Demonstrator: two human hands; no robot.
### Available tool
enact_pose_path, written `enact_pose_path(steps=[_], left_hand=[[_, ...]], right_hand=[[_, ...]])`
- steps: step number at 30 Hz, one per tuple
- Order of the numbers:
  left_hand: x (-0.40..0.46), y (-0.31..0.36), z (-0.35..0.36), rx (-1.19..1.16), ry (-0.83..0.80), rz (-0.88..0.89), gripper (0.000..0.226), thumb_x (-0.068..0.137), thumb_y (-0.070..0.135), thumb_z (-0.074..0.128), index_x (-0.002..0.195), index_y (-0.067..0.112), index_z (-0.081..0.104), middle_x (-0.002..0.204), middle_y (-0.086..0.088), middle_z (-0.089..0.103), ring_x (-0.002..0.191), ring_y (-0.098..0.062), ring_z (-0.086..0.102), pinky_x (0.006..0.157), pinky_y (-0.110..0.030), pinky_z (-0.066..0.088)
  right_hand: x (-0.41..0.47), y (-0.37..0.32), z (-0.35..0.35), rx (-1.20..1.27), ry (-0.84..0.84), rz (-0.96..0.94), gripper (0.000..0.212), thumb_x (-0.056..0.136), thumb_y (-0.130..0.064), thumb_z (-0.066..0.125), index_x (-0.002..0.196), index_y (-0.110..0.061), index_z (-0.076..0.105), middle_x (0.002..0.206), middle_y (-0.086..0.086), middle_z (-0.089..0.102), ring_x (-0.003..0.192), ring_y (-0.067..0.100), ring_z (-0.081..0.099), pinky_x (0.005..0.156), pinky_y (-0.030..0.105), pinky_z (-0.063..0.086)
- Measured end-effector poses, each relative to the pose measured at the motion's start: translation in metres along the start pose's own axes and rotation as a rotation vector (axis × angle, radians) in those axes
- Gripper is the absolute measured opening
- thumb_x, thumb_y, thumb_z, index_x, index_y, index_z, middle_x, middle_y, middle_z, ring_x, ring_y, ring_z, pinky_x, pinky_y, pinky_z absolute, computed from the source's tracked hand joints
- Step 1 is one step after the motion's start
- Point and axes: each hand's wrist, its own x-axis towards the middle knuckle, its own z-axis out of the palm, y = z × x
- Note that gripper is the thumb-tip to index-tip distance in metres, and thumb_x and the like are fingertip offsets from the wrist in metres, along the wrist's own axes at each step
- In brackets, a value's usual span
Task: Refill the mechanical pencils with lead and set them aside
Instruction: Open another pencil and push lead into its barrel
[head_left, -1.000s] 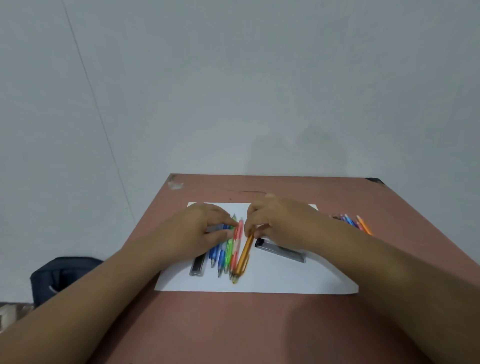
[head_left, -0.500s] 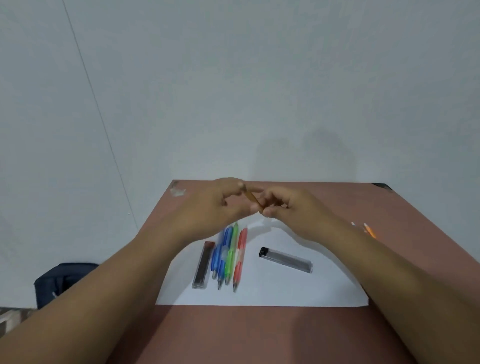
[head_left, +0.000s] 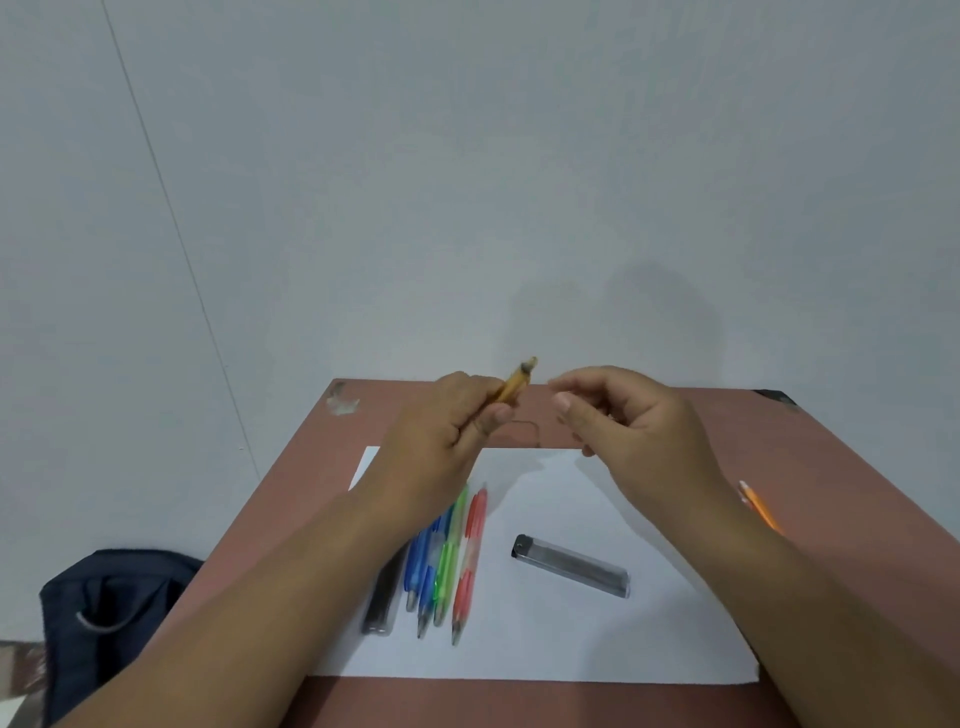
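Left hand (head_left: 441, 431) hides most of the orange pencil (head_left: 515, 384), its exposed tip blurred; left forearm covers the far ends of the blue pencils (head_left: 422, 566) and dark lead case (head_left: 382, 605); whether the right hand (head_left: 631, 423) pinches anything is unreadable.

plastic, paper and a matt tabletop

the orange pencil (head_left: 514, 387) looks like translucent plastic with a pale, dull end cap. on the sheet of paper (head_left: 571, 644), smooth, white and matt, the blue pencils (head_left: 422, 566), green pencil (head_left: 448, 558) and red pencil (head_left: 467, 561) have glossy, see-through plastic barrels. the lead case (head_left: 571, 565) is clear hard plastic with a black end. the table (head_left: 831, 467) is a matt reddish-brown surface, scuffed at one far corner. the bag (head_left: 104, 613) is dark cloth.
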Motion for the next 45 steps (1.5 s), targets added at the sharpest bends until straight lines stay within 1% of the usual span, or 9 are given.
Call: enact_pose_path(steps=[5, 14, 18, 24, 30, 32, 37, 40, 45], left_hand=[[-0.001, -0.016, 0.008, 0.060, -0.099, 0.097, 0.034, 0.103, 0.040, 0.041, 0.125, 0.028, 0.064, 0.108, 0.025, 0.060, 0.102, -0.004, 0.057, 0.086, -0.022, 0.045], [0.002, -0.025, 0.012, 0.099, -0.106, 0.086, 0.038, 0.101, 0.044, 0.041, 0.118, 0.024, 0.068, 0.090, 0.013, 0.060, 0.089, -0.008, 0.054, 0.077, -0.026, 0.045], [0.002, -0.027, 0.004, 0.080, -0.078, 0.049, 0.038, 0.100, 0.047, 0.044, 0.119, 0.025, 0.069, 0.082, 0.017, 0.052, 0.084, -0.001, 0.050, 0.072, -0.011, 0.037], [0.000, -0.029, -0.002, 0.055, -0.112, -0.037, 0.025, 0.093, 0.048, 0.046, 0.111, 0.046, 0.064, 0.079, 0.011, 0.048, 0.081, -0.001, 0.048, 0.070, -0.010, 0.035], [-0.001, -0.031, -0.002, 0.025, -0.167, -0.097, 0.024, 0.088, 0.049, 0.052, 0.109, 0.059, 0.058, 0.086, 0.008, 0.052, 0.086, -0.004, 0.050, 0.073, -0.011, 0.037], [-0.001, -0.031, -0.002, 0.033, -0.182, -0.100, 0.024, 0.090, 0.045, 0.055, 0.110, 0.060, 0.058, 0.088, 0.008, 0.054, 0.089, -0.005, 0.051, 0.074, -0.014, 0.038], [-0.002, -0.032, -0.001, 0.054, -0.194, -0.087, 0.030, 0.092, 0.038, 0.060, 0.121, 0.041, 0.068, 0.087, 0.010, 0.054, 0.090, -0.005, 0.051, 0.076, -0.018, 0.039], [-0.004, -0.033, -0.002, 0.040, -0.196, -0.102, 0.029, 0.093, 0.034, 0.062, 0.121, 0.042, 0.068, 0.087, 0.011, 0.053, 0.089, -0.005, 0.052, 0.075, -0.018, 0.039], [-0.002, -0.031, -0.003, 0.016, -0.210, -0.108, 0.032, 0.092, 0.031, 0.065, 0.109, 0.059, 0.061, 0.086, 0.012, 0.055, 0.089, -0.003, 0.054, 0.072, -0.008, 0.038]], right_hand=[[-0.003, 0.002, 0.012, 0.094, -0.046, 0.024, 0.016, 0.090, -0.014, 0.073, 0.098, -0.027, 0.077, 0.081, -0.007, 0.074, 0.071, 0.008, 0.067, 0.066, 0.022, 0.055], [0.001, 0.011, 0.013, 0.068, 0.064, 0.053, 0.019, 0.090, -0.011, 0.073, 0.089, -0.029, 0.080, 0.072, -0.006, 0.073, 0.061, 0.009, 0.063, 0.067, 0.026, 0.055], [0.007, 0.014, 0.000, 0.042, 0.133, 0.055, 0.022, 0.093, -0.009, 0.069, 0.090, -0.028, 0.080, 0.074, -0.005, 0.071, 0.068, 0.012, 0.062, 0.079, 0.038, 0.060], [0.011, 0.033, -0.005, -0.430, -0.118, 0.070, 0.017, 0.094, -0.017, 0.069, 0.093, -0.030, 0.080, 0.087, -0.016, 0.069, 0.080, 0.001, 0.063, 0.079, 0.025, 0.052], [0.009, 0.038, -0.004, -0.701, -0.251, 0.112, 0.012, 0.093, -0.018, 0.066, 0.096, -0.026, 0.075, 0.089, -0.010, 0.069, 0.084, 0.011, 0.064, 0.074, 0.025, 0.052], [0.010, 0.041, -0.004, -0.730, -0.268, 0.103, 0.013, 0.092, -0.018, 0.067, 0.098, -0.027, 0.075, 0.090, -0.011, 0.069, 0.086, 0.011, 0.064, 0.076, 0.025, 0.052], [0.014, 0.044, -0.002, -0.786, -0.353, 0.033, 0.017, 0.095, -0.017, 0.067, 0.106, -0.021, 0.079, 0.076, -0.024, 0.053, 0.079, -0.001, 0.052, 0.070, -0.001, 0.035], [0.013, 0.047, -0.002, -0.755, -0.334, 0.033, 0.018, 0.095, -0.016, 0.067, 0.108, -0.022, 0.079, 0.074, -0.026, 0.051, 0.077, -0.008, 0.049, 0.069, 0.001, 0.035], [0.012, 0.049, -0.004, -0.708, -0.304, 0.082, 0.020, 0.092, -0.018, 0.065, 0.105, -0.028, 0.078, 0.079, -0.017, 0.063, 0.075, 0.000, 0.061, 0.066, 0.013, 0.046]])
